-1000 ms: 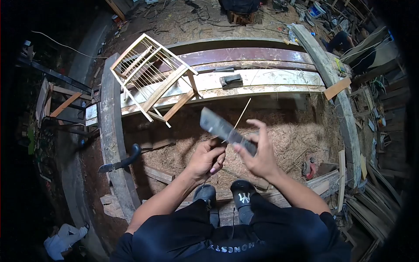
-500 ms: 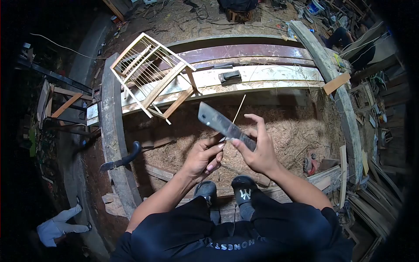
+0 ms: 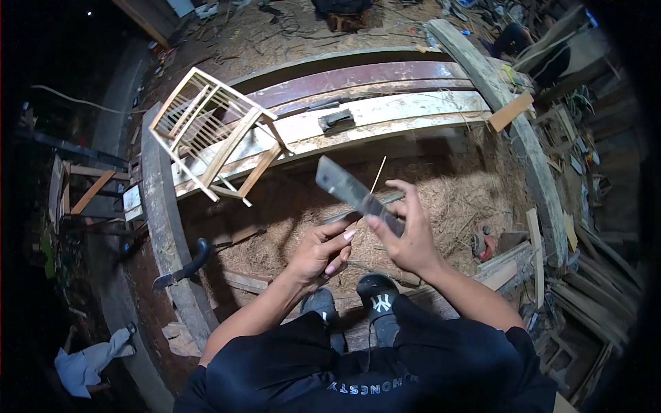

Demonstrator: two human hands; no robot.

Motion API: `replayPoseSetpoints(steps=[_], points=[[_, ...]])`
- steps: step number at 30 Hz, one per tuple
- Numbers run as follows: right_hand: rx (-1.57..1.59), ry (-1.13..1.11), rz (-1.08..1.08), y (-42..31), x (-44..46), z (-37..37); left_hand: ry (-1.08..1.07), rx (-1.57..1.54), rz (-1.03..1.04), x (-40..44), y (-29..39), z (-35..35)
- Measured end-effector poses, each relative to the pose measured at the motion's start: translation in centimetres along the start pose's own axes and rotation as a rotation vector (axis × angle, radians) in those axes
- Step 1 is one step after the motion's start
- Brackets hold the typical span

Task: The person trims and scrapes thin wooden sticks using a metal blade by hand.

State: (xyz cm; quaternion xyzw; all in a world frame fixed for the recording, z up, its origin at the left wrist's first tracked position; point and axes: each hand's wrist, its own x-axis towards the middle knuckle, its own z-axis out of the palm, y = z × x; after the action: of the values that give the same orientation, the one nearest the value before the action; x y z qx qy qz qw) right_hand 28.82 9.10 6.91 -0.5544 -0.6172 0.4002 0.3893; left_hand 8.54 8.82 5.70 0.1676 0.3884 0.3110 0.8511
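Note:
My left hand point(image 3: 320, 256) is closed, thumb against fingers, at the lower end of a thin pale stick point(image 3: 379, 173); the exact grip is hidden. My right hand point(image 3: 411, 237) holds a broad dark metal blade point(image 3: 341, 184), whose wide end points up and left. The stick rises behind the blade, near where the two hands almost meet. Beyond my hands, a slatted wooden frame point(image 3: 215, 110) leans on the left part of a pale plank bench point(image 3: 399, 108). A dark block-shaped tool point(image 3: 336, 122) lies on that bench.
A curved knife with a black handle point(image 3: 200, 255) rests on the left beam point(image 3: 162, 213). Another beam point(image 3: 475, 62) bounds the right side. Wood shavings point(image 3: 447, 199) cover the ground before my feet. At the lower left is a person point(image 3: 86, 365); another point(image 3: 513, 40) sits upper right.
The camera view has tilted and shifted, moving the bench and slatted frame leftward in view. Both hands keep their holds near each other. The person at the lower left has changed posture.

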Motion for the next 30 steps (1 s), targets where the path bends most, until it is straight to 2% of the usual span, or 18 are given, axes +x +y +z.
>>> replayPoseSetpoints(steps=[2,5,7,8,11,12,14,18,23,26,28,30], points=[[-0.029,-0.036,-0.041,-0.9,-1.2,-0.5,-0.013,0.056,-0.009,0.8,-1.0,-0.7],[-0.06,-0.005,0.054,0.4,-1.1,-1.9,-0.066,0.074,-0.034,1.4,-1.0,0.0],[0.089,0.275,0.241,2.7,-0.3,-3.0,-0.082,0.09,-0.039,1.4,-0.7,1.0],[0.086,0.279,0.242,3.0,0.0,-3.6,-0.087,0.09,-0.042,1.5,-0.7,1.1],[0.494,0.358,0.413,1.9,0.2,-4.4,-0.071,0.118,-0.054,1.8,-0.6,1.3],[0.491,0.359,0.414,1.6,0.3,-4.4,-0.065,0.124,-0.055,1.9,-0.5,1.4],[0.692,0.307,0.475,1.2,0.4,-4.2,-0.056,0.127,-0.058,2.0,-0.6,1.5],[0.691,0.171,0.45,0.8,0.9,-3.5,-0.059,0.202,-0.055,2.0,-0.6,1.2],[0.681,0.152,0.467,0.8,1.3,-2.4,-0.038,0.318,-0.065,1.7,-0.5,0.8],[0.633,0.2,0.414,1.4,1.9,-2.8,-0.054,0.251,-0.054,1.4,-0.6,0.1],[0.727,0.342,0.382,1.7,2.5,-3.0,-0.087,0.311,-0.057,1.1,-0.5,-0.5],[0.68,0.315,0.364,1.6,2.7,-2.9,-0.064,0.285,-0.04,1.1,-0.6,-0.8]])
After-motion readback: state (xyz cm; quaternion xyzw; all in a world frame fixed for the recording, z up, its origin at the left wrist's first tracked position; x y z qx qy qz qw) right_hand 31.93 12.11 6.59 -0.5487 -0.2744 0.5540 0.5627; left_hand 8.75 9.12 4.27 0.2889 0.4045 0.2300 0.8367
